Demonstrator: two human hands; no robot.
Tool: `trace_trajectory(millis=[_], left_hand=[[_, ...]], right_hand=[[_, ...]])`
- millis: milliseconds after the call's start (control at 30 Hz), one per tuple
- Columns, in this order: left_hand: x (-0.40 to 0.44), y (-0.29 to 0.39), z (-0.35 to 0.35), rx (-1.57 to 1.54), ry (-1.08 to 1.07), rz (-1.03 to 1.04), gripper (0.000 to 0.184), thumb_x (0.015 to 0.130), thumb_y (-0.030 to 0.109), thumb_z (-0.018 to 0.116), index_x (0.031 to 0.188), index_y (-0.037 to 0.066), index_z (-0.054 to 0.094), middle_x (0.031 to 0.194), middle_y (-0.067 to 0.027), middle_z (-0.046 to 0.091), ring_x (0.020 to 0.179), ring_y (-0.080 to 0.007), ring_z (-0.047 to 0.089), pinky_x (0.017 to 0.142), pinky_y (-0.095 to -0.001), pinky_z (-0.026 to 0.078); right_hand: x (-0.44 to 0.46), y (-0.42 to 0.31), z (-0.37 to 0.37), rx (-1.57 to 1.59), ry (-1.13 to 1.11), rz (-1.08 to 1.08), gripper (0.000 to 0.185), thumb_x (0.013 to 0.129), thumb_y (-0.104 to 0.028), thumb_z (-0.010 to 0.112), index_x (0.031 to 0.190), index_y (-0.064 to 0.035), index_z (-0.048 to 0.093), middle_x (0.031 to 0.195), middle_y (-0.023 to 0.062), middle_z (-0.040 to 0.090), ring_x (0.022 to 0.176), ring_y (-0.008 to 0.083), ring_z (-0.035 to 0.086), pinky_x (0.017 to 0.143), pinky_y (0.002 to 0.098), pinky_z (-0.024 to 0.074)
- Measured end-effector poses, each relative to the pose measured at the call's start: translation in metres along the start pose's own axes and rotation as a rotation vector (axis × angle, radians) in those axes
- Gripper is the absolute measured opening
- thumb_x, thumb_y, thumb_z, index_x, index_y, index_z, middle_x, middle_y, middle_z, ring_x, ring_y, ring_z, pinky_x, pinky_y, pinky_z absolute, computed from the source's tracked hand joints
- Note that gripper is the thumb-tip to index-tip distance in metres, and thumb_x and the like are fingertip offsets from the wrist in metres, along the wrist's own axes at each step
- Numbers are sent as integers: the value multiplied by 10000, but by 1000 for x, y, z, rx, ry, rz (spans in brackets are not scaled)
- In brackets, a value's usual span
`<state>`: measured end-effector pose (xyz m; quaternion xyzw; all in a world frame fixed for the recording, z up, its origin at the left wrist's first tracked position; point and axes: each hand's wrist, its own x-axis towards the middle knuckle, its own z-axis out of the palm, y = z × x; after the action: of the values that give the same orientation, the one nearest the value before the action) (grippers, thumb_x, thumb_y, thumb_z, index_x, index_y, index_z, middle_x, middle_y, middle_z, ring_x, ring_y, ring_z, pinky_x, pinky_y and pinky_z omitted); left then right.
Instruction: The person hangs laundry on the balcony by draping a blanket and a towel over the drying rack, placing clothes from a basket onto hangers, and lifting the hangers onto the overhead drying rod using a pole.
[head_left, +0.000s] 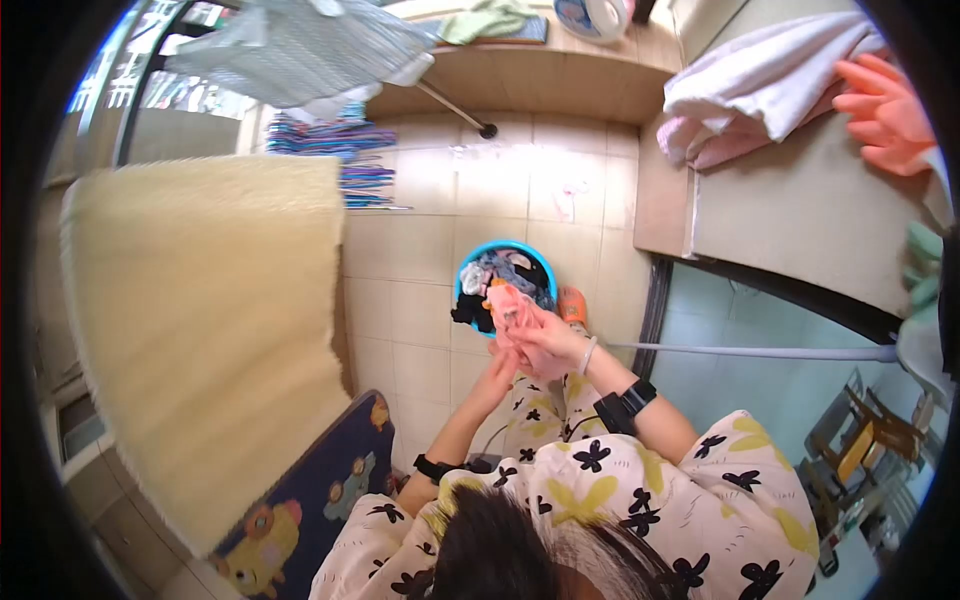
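Observation:
A small pink cloth item (pixel 510 308) with an orange bit at its top is held up in front of me, over the near edge of a blue basin (pixel 549 268). My right hand (pixel 553 338) has its fingers closed on the right side of the cloth. My left hand (pixel 497 375) pinches its lower left edge, close to the right fingers. Dark, grey and white clothes (pixel 480 280) fill the basin on the tiled floor, and a black piece hangs over its left rim.
At the left stands a board with a cream fleece cover (pixel 210 330). Blue and purple hangers (pixel 365 180) lie beyond it. A grey pole (pixel 750 350) crosses at the right, below a counter (pixel 790 220) with cloths and orange gloves (pixel 885 115). An orange shoe (pixel 572 304) is beside the basin.

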<state>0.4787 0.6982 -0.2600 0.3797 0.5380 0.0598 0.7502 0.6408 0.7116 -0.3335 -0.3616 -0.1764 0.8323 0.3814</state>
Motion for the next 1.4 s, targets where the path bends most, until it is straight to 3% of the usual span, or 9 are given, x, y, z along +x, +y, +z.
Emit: trace_trajectory(millis=[333, 467, 700, 767, 867, 1000, 1067, 1233, 1400], left_hand=[[-97, 21, 20, -226, 321, 229, 125, 866, 221, 596, 866, 96, 594, 845, 20, 580, 805, -78, 546, 763, -287, 455], [-119, 6, 0, 184, 1016, 500, 135, 858, 179, 603, 858, 48, 570, 820, -36, 595, 754, -111, 579, 702, -283, 495], [-145, 20, -11, -1228, 478, 577, 103, 873, 114, 495, 924, 29, 525, 966, -77, 583, 921, -194, 581, 813, -356, 498], [-153, 29, -6, -1242, 452, 599, 103, 864, 90, 455, 920, 35, 521, 955, -72, 572, 935, -186, 565, 824, -368, 484], [-163, 45, -2, -1221, 518, 628, 66, 843, 81, 486, 891, 47, 517, 921, -65, 557, 897, -172, 561, 776, -346, 489], [-185, 48, -11, -657, 576, 676, 156, 798, 156, 567, 756, 78, 439, 721, -15, 497, 633, -125, 525, 585, -235, 444], [-178, 27, -37, 147, 762, 535, 221, 726, 160, 658, 729, 72, 456, 643, -6, 502, 559, -110, 509, 515, -228, 405], [-143, -7, -99, 774, 941, 288, 200, 807, 201, 593, 844, 8, 553, 740, -69, 603, 654, -172, 597, 504, -266, 437], [-174, 11, -72, -419, 1323, 901, 245, 898, 209, 495, 1056, 22, 503, 976, -90, 570, 741, -183, 596, 591, -300, 491]], right_hand=[[-81, -92, 111, -146, -180, -55, 214, 843, -192, 633, 949, -38, 531, 870, 12, 567, 743, 91, 555, 606, 232, 468], [-87, -113, 123, -382, -46, -108, 243, 831, -266, 646, 817, -39, 563, 788, -3, 574, 650, 98, 538, 571, 248, 461], [-88, -116, 125, -1221, 24, -224, 343, 752, -382, 676, 697, -49, 611, 558, 63, 525, 523, 146, 525, 522, 291, 443], [-91, -124, 137, -1405, -21, 202, 270, 753, -313, 652, 723, -47, 616, 643, 89, 582, 583, 183, 588, 576, 293, 482], [-76, -104, 133, -1994, 159, -179, 205, 777, -203, 568, 828, -17, 637, 803, 122, 629, 692, 188, 646, 566, 310, 520], [-22, -94, 114, -1681, 136, -496, 213, 757, -82, 515, 927, -19, 627, 894, 132, 630, 743, 190, 650, 548, 305, 531], [-31, -121, 137, -927, 15, -35, 224, 760, -20, 489, 939, -10, 624, 889, 119, 632, 771, 194, 645, 569, 293, 541], [-28, -120, 206, -1036, -168, -348, 270, 723, -23, 467, 928, 19, 638, 871, 138, 647, 811, 205, 617, 738, 306, 505], [-64, -119, 257, -1416, -30, -728, 290, 748, -137, 507, 1004, -67, 623, 896, 149, 642, 857, 308, 603, 740, 348, 483]])
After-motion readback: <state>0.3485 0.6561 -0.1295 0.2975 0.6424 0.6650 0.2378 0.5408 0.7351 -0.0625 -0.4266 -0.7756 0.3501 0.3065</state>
